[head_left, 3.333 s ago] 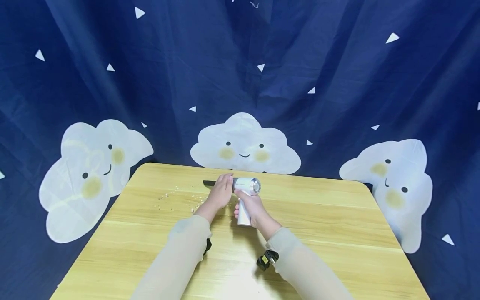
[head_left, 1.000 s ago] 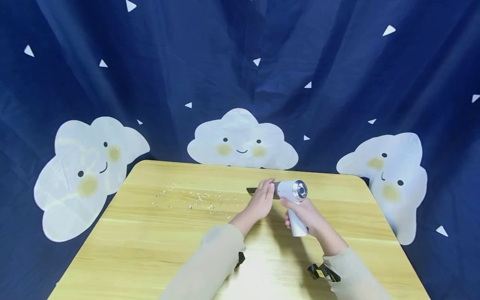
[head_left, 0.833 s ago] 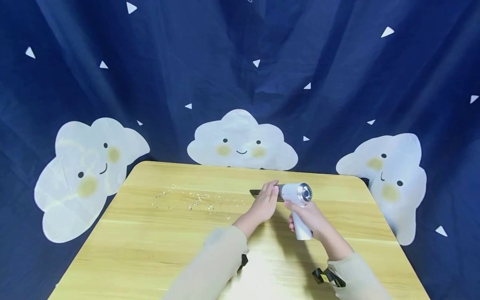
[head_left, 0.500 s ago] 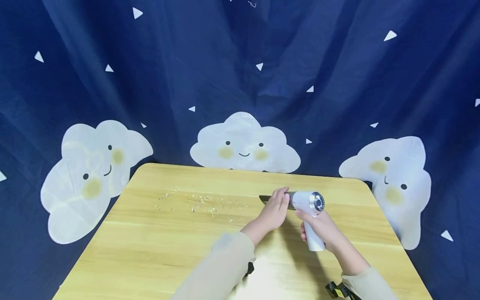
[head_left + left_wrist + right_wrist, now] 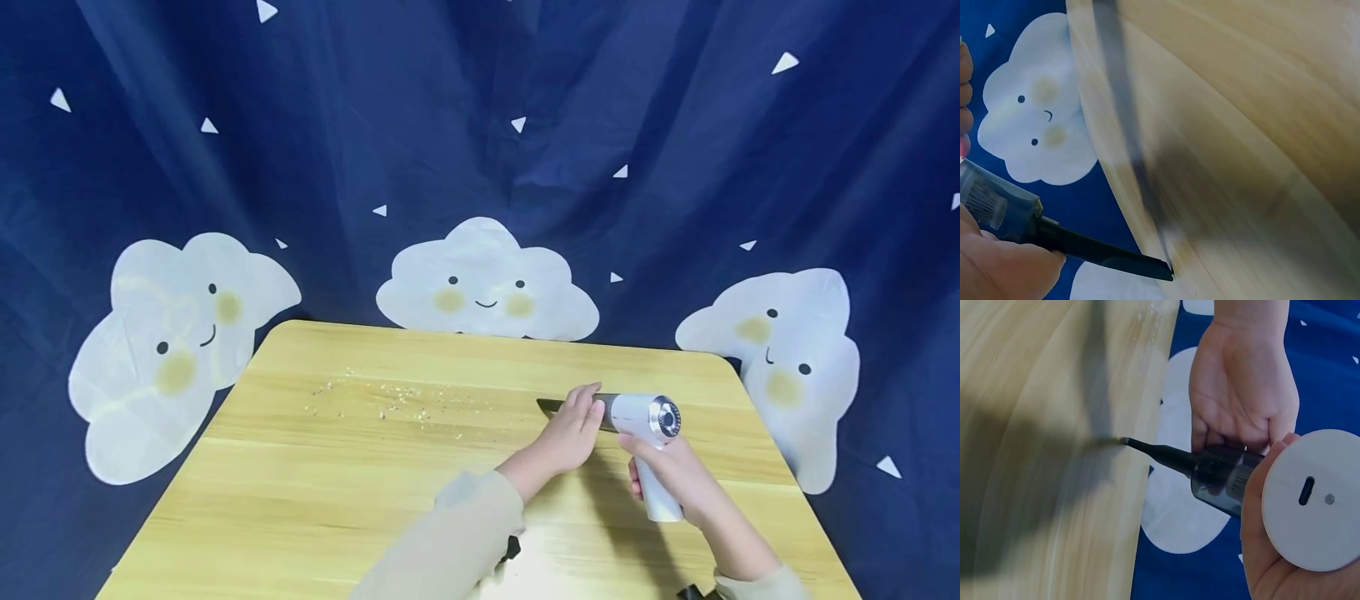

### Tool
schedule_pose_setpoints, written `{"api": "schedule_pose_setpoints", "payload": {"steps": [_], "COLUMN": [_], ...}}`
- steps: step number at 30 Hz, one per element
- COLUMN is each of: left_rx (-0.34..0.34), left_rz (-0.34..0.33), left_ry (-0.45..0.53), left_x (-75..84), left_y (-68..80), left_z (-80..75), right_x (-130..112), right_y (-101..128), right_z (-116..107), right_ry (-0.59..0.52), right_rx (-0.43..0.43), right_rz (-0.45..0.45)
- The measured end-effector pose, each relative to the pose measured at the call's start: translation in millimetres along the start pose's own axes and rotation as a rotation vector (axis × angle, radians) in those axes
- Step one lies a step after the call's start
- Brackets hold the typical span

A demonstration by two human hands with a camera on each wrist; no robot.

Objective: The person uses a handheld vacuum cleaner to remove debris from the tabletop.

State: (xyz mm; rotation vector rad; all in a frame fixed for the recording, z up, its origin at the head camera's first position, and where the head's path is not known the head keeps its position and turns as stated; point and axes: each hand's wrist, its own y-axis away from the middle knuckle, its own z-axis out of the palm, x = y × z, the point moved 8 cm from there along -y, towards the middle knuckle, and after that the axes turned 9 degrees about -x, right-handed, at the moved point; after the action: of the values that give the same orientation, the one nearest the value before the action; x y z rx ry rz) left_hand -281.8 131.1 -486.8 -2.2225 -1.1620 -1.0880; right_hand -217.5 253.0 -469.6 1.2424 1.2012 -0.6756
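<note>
A white handheld vacuum cleaner [image 5: 636,414] is held over the right half of the table, its silver round end facing right. My right hand [image 5: 678,475] grips its handle. Around the dark, see-through dust cup [image 5: 1222,478] at the front, my left hand [image 5: 562,437] holds with thumb and fingers; part of that grip is hidden behind the cup. The slim black nozzle [image 5: 1110,255] points left and down, its tip right at the wooden surface. White and dark crumbs [image 5: 401,400] lie scattered left of the nozzle, some trailing close to it.
The light wooden table [image 5: 285,483] has rounded far corners. A dark blue curtain [image 5: 435,150] with cloud faces hangs right behind its far edge. Black wrist gear [image 5: 510,550] shows beneath the left sleeve.
Both hands have carried the vacuum cleaner rightward and nearer to the person, from the table's far middle. Crumbs once covered by the left arm now show. The grip looks the same.
</note>
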Motion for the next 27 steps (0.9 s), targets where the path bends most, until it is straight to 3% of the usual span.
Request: {"api": "schedule_pose_setpoints", "payload": {"steps": [17, 27], "left_rx": [-0.032, -0.034], "left_rz": [0.026, 0.032], "left_ry": [-0.098, -0.12], "left_x": [14.2, 18.3], "left_y": [-0.8, 0.6], "left_z": [22.3, 23.7], "right_x": [6, 10], "right_y": [17, 17], "right_z": [-20, -24], "right_ry": [0.001, -0.033], "right_rx": [-0.064, -0.106], "right_rz": [0.041, 0.063]}}
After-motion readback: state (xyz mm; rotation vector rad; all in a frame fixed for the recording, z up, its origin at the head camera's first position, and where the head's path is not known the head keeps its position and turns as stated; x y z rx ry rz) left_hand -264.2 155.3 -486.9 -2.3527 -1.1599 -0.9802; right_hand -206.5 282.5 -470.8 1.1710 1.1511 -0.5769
